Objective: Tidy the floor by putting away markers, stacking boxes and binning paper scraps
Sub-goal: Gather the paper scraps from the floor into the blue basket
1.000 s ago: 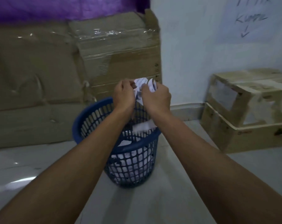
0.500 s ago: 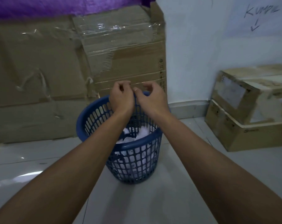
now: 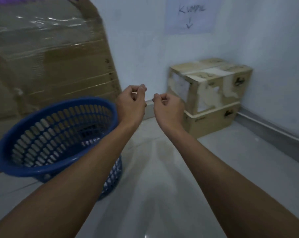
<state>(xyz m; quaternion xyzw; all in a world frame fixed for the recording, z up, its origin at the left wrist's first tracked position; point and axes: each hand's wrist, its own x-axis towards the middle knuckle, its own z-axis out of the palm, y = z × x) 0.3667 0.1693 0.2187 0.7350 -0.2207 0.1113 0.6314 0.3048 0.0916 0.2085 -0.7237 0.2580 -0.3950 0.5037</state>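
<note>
A blue slotted plastic bin [image 3: 25, 166] stands on the floor at the lower left; my left forearm hides much of its inside. Both my hands are raised to the right of the bin, in front of the wall. My left hand [image 3: 130, 104] has its fingers curled in with nothing in it. My right hand [image 3: 167, 107] is curled the same way and also holds nothing. Two brown cardboard boxes [image 3: 212, 93] sit stacked in the corner, to the right of and beyond my hands.
A large flattened cardboard sheet wrapped in clear tape [image 3: 51, 62] leans against the wall behind the bin. A paper note with writing and an arrow [image 3: 190, 16] is stuck on the white wall. The pale tiled floor [image 3: 154, 194] spreads between my arms.
The paper scraps I held over the bin are gone from my hands. My hands have drawn apart and moved right, off the bin, and my view has swung right.
</note>
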